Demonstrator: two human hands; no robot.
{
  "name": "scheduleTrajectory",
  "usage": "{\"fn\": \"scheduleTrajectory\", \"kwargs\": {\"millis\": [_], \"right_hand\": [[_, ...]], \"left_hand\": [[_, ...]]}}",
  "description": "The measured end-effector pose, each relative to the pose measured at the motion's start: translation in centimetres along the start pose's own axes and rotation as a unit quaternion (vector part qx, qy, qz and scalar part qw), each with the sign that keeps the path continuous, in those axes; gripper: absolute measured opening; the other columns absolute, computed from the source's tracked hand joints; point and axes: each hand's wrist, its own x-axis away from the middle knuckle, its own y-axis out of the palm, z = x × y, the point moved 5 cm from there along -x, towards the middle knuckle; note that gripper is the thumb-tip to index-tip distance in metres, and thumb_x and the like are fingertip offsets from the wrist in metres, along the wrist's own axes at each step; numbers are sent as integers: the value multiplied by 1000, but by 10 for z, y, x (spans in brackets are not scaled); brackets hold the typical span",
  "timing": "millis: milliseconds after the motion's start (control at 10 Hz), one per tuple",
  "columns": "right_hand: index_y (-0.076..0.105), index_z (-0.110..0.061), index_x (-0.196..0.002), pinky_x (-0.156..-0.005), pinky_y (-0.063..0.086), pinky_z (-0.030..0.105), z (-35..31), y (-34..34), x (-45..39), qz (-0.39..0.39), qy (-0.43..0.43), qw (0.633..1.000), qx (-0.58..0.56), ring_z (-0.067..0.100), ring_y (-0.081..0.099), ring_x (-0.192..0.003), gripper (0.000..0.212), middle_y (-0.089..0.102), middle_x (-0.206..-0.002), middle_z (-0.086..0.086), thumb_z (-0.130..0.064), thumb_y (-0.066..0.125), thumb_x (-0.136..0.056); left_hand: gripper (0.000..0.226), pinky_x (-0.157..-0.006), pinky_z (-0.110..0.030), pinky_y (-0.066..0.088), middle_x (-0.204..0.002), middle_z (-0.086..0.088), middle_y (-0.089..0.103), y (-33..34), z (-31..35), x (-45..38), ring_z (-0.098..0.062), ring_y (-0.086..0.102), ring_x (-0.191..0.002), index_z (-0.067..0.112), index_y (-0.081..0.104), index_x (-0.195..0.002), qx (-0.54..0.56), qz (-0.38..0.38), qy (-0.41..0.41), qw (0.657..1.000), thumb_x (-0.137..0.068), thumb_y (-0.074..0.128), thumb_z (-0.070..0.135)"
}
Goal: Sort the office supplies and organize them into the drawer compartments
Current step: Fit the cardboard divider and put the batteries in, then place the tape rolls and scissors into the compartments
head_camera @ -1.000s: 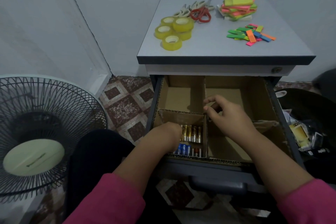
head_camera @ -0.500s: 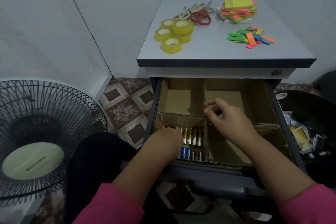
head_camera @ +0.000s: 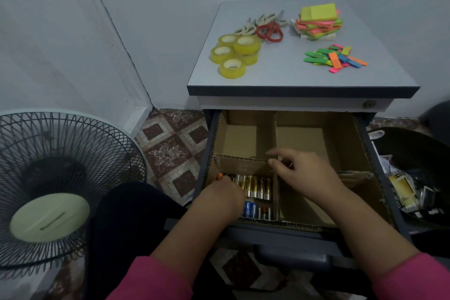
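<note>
Open cardboard-lined drawer (head_camera: 345,151): left hand (head_camera: 222,198) in front-left compartment over gold batteries (head_camera: 255,186), grip unclear; right hand (head_camera: 308,173) pinches cardboard divider (head_camera: 243,159).

Pale grey walls (head_camera: 60,31) meeting at a corner; patterned brown tiled floor (head_camera: 170,148); black-grilled floor fan (head_camera: 56,185) left of the fingers; dim light.

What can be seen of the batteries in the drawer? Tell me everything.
The batteries lie flat in the near-left cardboard compartment of the open drawer, packed side by side in two rows. The far row looks gold and black with metallic ends; the near row shows blue ones and some silver ones. The left hand reaches into the compartment and covers the left part of both rows; its fingers are hidden, so any grip cannot be told.
</note>
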Motion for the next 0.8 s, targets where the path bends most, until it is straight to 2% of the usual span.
{"fn": "scheduleTrajectory", "kwargs": {"millis": [100,200,300,400,500,600,700,800], "right_hand": [[57,-39,-121,-62,36,12,-2,0,0,-8,-3,1000,6,3,52,-90,27,60,-114,-9,-43,43,-97],[59,-39,-118,-69,40,15,0,1,-1,-24,-1,1000,-14,4,53,-95,25,59,-118,-10,-42,46,-97],[61,-39,-115,-70,40,15,1,2,0,-31,-5,999,-29,4,54,-98,22,60,-118,-12,-41,48,-96],[61,-40,-113,-70,41,14,1,2,2,-31,-7,999,-30,3,55,-97,21,61,-117,-13,-41,49,-96],[62,-39,-112,-77,46,19,1,2,5,-33,-6,999,-32,4,55,-97,21,62,-114,-13,-41,50,-95],[64,-39,-110,-82,47,22,1,1,9,-39,-5,998,-48,2,55,-98,19,62,-112,-16,-38,52,-95],[63,-39,-111,-81,45,21,0,1,11,-47,0,998,-49,2,53,-99,20,60,-110,-18,-39,51,-95],[60,-43,-109,-75,43,16,1,1,10,-48,3,998,-43,-2,54,-96,18,57,-103,-23,-41,49,-95]], "left_hand": [[26,-106,-38,36,-124,-21,54,0,-3,4,-33,45,-118,-6,56,-114,51,21,-16,998,-98,37,2],[27,-103,-39,38,-123,-23,54,7,-5,6,-35,48,-114,-7,56,-113,128,25,-57,990,-98,35,1],[31,-92,-36,42,-127,-17,54,8,-2,9,-29,51,-104,-1,55,-120,58,71,-36,995,-99,34,9],[29,-90,-36,41,-123,-18,55,10,-1,11,-24,45,-98,-4,57,-115,117,75,-41,989,-99,34,5],[24,-91,-38,37,-114,-23,57,17,2,13,-35,48,-108,-4,57,-88,203,54,-41,977,-95,34,-7],[28,-93,-40,39,-108,-24,58,24,3,14,-36,50,-99,2,49,-72,227,27,-62,971,-92,35,-11],[22,-72,-32,40,-117,-20,57,28,2,11,-17,39,-65,-6,56,-92,251,77,-98,960,-96,36,3],[29,-75,-33,39,-121,-16,58,22,4,14,-18,39,-62,0,57,-116,176,84,-84,977,-97,37,9]]}}
